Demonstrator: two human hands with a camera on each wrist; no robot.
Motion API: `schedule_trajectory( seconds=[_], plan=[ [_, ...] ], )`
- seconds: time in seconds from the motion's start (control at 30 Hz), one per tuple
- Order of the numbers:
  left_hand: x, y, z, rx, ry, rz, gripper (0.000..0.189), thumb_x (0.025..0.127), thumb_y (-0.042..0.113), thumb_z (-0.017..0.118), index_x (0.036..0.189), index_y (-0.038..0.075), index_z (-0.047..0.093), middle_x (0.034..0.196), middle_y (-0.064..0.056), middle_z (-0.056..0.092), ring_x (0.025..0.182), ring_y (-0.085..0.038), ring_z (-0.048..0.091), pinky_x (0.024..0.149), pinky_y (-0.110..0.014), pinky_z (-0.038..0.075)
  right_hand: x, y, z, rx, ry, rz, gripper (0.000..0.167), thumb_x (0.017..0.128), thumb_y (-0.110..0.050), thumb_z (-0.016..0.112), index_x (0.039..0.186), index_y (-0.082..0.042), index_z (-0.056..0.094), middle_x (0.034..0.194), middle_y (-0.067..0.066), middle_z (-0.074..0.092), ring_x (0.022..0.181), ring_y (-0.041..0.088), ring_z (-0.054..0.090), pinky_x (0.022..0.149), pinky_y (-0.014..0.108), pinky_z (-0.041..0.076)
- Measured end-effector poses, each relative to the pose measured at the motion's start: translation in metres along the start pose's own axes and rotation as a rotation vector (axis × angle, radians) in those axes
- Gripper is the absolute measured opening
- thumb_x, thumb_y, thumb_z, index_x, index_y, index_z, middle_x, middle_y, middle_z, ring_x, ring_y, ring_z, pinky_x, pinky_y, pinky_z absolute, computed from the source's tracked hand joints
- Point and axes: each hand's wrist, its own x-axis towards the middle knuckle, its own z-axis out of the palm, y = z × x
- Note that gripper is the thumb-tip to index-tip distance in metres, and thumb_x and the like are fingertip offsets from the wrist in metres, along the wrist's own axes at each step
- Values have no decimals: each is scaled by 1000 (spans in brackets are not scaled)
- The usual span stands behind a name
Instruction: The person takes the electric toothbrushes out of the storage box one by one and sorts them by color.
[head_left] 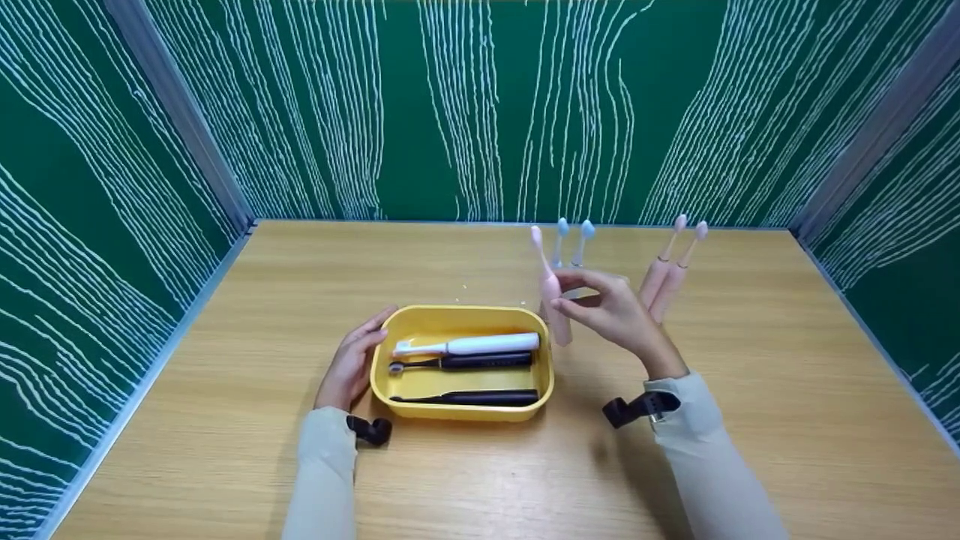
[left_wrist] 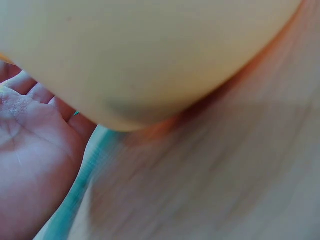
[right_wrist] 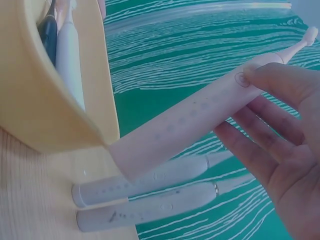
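Observation:
My left hand [head_left: 351, 365] holds the left end of a yellow container [head_left: 465, 415], thumb at its rim. In the left wrist view, the palm [left_wrist: 35, 145] shows beside the container's wall [left_wrist: 165, 50]; its fingertips are hidden. My right hand [head_left: 616, 315] pinches a pink electric toothbrush [head_left: 553, 296] between thumb and fingers, upright with its head up, by the container's right end. Inside the container lie a white electric toothbrush [head_left: 491, 344], a black one [head_left: 487, 361] and another black one [head_left: 491, 397], heads pointing left.
Behind the right hand stand two toothbrushes with light blue heads [head_left: 587, 231], partly hidden. Further right, two pink toothbrushes [head_left: 667, 289] stand together. Small white specks [head_left: 463, 287] lie on the wooden table [head_left: 225, 450]. Green walls [head_left: 510, 112] with white lines enclose the back and sides.

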Motion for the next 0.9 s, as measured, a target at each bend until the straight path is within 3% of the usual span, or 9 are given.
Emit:
schedule_trajectory(
  seconds=[0.3, 0.6, 0.9],
  plan=[
    [0, 0, 0, -2, 5, -5, 52, 98, 2, 36, 149, -4, 26, 158, -15, 23, 144, -26, 24, 119, -35, 23, -7, 11, -10, 16, 104, 69, 36, 85, -13, 72, 119, -3, 65, 112, 12, 68, 101, 6, 62, 81, 20, 56],
    [1, 0, 1, 6, 28, -12, 51, 98, 1, 35, 148, -3, 29, 157, -14, 27, 139, -22, 33, 112, -26, 35, -15, 25, -24, -9, 184, 114, 37, 84, -14, 73, 118, -1, 64, 113, 13, 66, 101, 3, 60, 80, 16, 55],
    [1, -2, -2, 31, -10, 20, 54, 97, 6, 41, 148, -4, 28, 159, -17, 21, 143, -26, 27, 117, -32, 28, -26, 38, -40, -53, 219, 178, 40, 86, -20, 71, 121, -3, 61, 114, 7, 60, 101, -1, 59, 82, 12, 53]
  ],
)
